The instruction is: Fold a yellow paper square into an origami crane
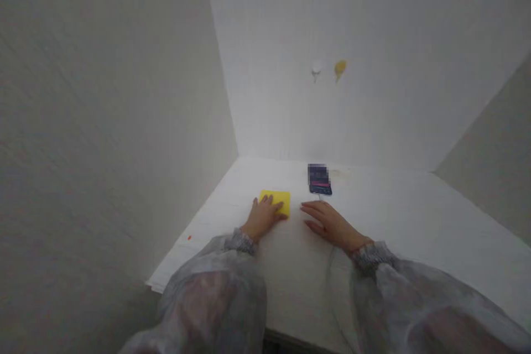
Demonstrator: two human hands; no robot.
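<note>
Head view: one yellow pad (pixel 277 201) under the flat, spread left hand (pixel 264 217); right hand (pixel 331 223) flat, empty; one phone (pixel 319 180).

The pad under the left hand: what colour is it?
The pad is plain yellow, shown in the head view.

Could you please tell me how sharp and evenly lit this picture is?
Head view: soft and dim throughout, with even light and no hard shadows; the phone screen is pixelated; the walls lean outward from wide-angle distortion.
</note>
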